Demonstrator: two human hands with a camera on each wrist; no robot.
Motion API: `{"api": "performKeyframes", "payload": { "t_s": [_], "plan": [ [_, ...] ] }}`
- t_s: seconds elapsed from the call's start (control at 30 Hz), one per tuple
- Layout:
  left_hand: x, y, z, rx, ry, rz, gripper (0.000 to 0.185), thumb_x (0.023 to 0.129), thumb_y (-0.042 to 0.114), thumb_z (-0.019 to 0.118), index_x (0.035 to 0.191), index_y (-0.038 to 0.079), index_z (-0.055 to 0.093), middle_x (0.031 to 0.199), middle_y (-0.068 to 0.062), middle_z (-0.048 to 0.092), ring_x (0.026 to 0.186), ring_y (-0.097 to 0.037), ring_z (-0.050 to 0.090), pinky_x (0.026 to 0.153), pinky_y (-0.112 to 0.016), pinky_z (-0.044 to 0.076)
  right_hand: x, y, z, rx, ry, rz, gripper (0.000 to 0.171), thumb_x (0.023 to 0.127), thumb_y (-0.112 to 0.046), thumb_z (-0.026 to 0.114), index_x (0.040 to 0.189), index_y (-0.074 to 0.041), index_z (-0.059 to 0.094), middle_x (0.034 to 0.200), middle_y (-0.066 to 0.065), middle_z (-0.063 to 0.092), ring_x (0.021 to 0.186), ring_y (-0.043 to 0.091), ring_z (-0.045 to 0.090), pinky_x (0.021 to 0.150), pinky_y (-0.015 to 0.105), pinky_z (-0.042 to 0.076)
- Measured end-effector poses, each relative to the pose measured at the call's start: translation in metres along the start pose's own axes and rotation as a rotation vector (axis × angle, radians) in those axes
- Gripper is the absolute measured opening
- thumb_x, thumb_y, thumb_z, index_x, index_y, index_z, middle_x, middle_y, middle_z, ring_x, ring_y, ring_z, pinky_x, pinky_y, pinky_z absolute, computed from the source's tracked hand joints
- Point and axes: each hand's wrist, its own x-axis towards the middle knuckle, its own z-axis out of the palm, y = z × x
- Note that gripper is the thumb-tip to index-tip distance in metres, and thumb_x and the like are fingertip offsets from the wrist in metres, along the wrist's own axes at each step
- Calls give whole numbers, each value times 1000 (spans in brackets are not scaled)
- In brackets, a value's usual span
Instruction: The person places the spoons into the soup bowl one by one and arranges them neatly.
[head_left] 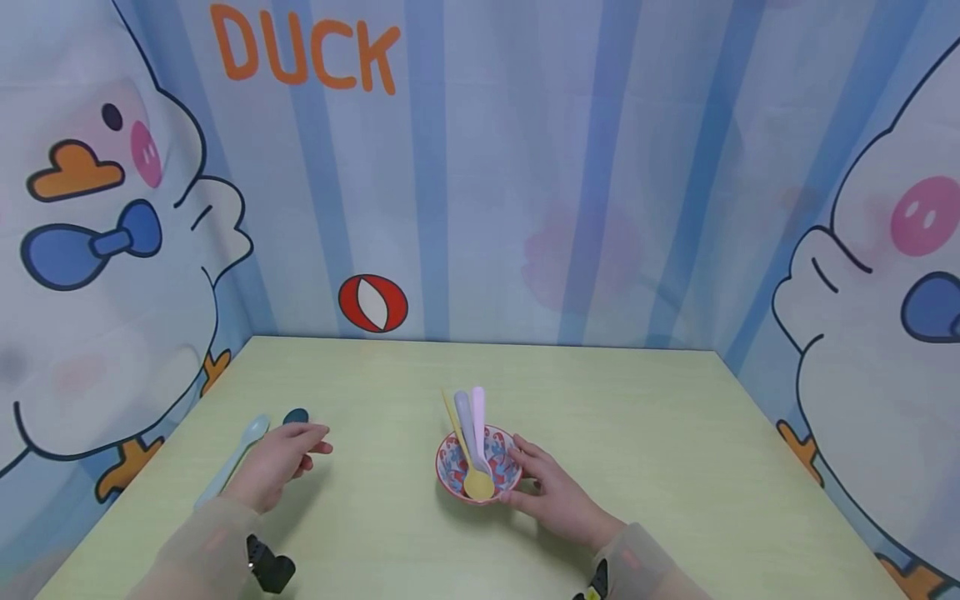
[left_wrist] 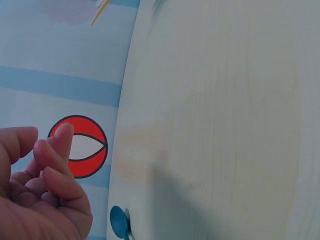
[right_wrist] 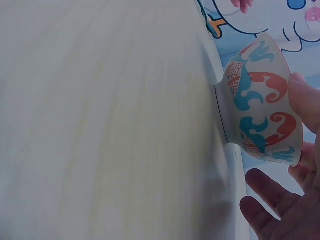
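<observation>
My right hand holds the rim of a small patterned bowl that stands on the table, thumb on the near side. In the right wrist view the bowl shows red and blue scrolls on white. A yellow spoon, a grey-purple spoon and a pink spoon lean in it, handles pointing away from me. My left hand hovers at the left, fingers loosely bent, with nothing in them. Below it lie a light blue spoon and a dark teal spoon, both partly hidden.
The pale yellow-green table ends at a striped blue curtain behind. Printed duck panels rise on both sides of the table.
</observation>
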Motion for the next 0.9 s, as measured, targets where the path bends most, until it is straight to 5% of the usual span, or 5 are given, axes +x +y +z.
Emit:
{"api": "performKeyframes", "payload": {
  "t_s": [0.9],
  "plan": [
    [-9,-22,-28,120,104,-36,56,100,43,45,132,-2,49,111,-13,64,89,-26,50,72,-36,39,0,-1,0,-9,-7,12,74,89,-36,67,148,-4,35,159,9,14,121,24,51,101,46,41]
  ]
}}
